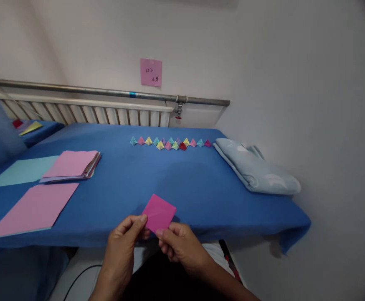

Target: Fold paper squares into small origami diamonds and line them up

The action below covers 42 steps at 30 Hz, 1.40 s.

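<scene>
Between my two hands is a small magenta square of origami paper (160, 212), turned corner-up, with a faint crease across it. My left hand (124, 240) pinches its left corner between thumb and fingers. At the lower right edge my right hand (182, 244) grips it the same way, thumb on top. The paper is held at the front edge of the blue-covered table (122, 179). Farther back on the cloth, several small folded paper shapes (175, 145) in mixed colours stand in two rows.
On the left lie a stack of coloured paper (72, 164), a light blue sheet (22, 170) and pink sheets (35, 209). A folded pale blue blanket (257, 167) rests at the right by the wall. Behind are a radiator (107, 115) and a pink note (151, 72).
</scene>
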Tool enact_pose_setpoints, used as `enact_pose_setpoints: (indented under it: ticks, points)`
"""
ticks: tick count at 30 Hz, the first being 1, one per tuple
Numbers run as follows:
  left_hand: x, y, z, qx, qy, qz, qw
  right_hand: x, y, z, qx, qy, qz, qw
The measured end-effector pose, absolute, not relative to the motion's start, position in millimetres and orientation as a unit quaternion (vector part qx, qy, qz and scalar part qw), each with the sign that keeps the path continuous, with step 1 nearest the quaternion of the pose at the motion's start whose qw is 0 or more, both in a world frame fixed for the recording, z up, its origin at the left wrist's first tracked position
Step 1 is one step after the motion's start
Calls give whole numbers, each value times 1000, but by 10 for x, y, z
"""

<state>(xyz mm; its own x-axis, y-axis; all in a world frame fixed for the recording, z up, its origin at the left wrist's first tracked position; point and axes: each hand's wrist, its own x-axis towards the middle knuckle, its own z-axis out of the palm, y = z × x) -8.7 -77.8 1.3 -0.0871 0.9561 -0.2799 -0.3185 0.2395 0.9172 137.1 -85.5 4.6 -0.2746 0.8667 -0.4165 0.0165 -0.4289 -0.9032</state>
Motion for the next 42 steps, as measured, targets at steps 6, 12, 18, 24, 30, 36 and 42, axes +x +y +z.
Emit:
enact_pose_setpoints:
  ticks: [6,12,18,24,30,36,42]
  points:
    - [-95,-789,-7,297,506,534,608,1421,-783,47,-461,-417,667,410]
    - [-81,-815,-23,327,520,504,607,1438,-712,38,-491,-401,609,476]
    - [-216,-760,108,389,503,406,657,1499,-742,177,-506,-471,581,430]
    - [-227,-760,64,346,482,424,684,1508,-786,232,-489,-508,548,450]
    - [-170,-781,-5,295,480,483,670,1562,-868,187,-504,-531,410,544]
    - [-168,-783,-30,299,484,500,653,1541,-859,226,-470,-577,374,553]
    - [-200,-787,-90,319,491,491,645,1515,-822,254,-473,-573,381,550]
